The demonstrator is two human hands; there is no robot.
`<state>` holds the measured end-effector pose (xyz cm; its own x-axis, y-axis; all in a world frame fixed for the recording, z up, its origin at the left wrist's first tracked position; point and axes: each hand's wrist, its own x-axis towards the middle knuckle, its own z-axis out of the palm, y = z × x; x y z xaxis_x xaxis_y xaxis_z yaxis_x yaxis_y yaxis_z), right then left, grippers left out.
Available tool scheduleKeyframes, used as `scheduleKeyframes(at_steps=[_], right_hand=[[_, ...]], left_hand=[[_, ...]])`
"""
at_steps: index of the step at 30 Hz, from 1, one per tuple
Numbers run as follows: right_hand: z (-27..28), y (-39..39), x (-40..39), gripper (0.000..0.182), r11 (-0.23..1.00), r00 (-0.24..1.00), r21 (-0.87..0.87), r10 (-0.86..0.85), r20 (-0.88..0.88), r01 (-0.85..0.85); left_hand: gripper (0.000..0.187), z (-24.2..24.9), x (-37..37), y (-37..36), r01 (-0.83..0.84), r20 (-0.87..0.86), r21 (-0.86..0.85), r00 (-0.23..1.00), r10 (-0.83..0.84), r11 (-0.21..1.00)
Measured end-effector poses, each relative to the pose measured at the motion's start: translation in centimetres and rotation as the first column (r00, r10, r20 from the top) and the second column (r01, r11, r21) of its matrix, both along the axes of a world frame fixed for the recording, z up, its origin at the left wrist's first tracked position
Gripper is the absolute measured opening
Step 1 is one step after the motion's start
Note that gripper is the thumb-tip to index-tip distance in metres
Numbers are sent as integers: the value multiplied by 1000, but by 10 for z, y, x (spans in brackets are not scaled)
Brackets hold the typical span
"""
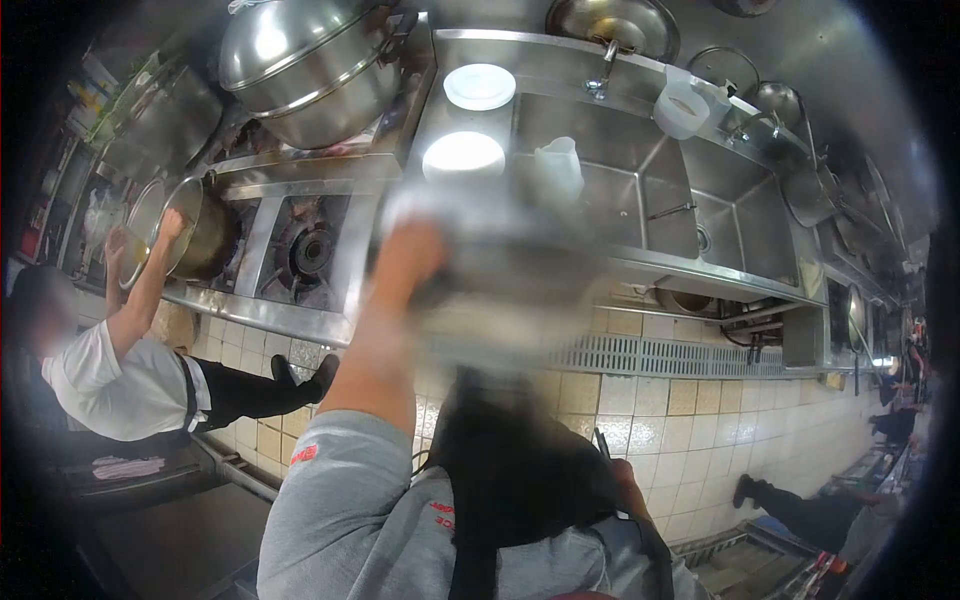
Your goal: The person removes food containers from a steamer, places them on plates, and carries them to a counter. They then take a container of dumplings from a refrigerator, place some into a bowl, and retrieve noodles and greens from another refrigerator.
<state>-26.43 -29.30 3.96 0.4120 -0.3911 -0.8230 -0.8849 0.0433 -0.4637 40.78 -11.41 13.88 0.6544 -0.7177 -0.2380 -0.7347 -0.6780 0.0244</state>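
My left hand [415,245] is stretched out in front of me, closed on the left side of a blurred grey metal container [520,285]. Motion smears the container's outline, and it overlaps the counter's front edge in this view. Low beside my black apron [525,450] hangs my right hand [628,485], partly covered, its fingers not distinct. A thin dark rod-like thing [602,443] sticks up right by it. Beyond the container are a round white lid [463,155], another white lid [480,87] and a translucent white jug [559,172].
A steel sink [735,200] with a tap [603,70] lies ahead to the right. On the left is a gas burner [308,248]. Further left, a person [125,360] handles a large pot [205,235]. A floor grate [680,362] crosses the tiles; another person [820,515] stands far right.
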Motion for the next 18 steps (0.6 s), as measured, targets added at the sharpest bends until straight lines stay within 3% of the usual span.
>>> scheduleKeyframes(at_steps=[3, 7, 9, 11, 15, 16, 18], right_hand=[[30, 6, 23, 38, 991, 981, 10, -130, -146, 133], [33, 9, 27, 38, 987, 979, -15, -158, -126, 157], [18, 9, 25, 38, 986, 979, -25, -166, -117, 164], [-16, 5, 8, 38, 997, 995, -20, -71, -67, 70], [2, 7, 17, 39, 992, 992, 31, -121, 42, 120], [32, 11, 34, 40, 987, 986, 10, -163, -44, 163], [30, 13, 33, 41, 979, 970, -15, -205, -129, 204]], left_hand=[[55, 10, -5, -1, -13, -24, 5, 1000, 13, 1000], [55, 20, -11, -3, -29, -47, 15, 998, 30, 999], [55, 26, -14, -2, -36, -60, 19, 998, 37, 999], [55, 32, -17, -2, -44, -72, 26, 996, 45, 999], [55, 41, -22, -2, -53, -91, 33, 994, 56, 998], [55, 43, -23, -2, -55, -99, 37, 993, 59, 998], [55, 47, -25, -2, -60, -106, 44, 992, 65, 997]])
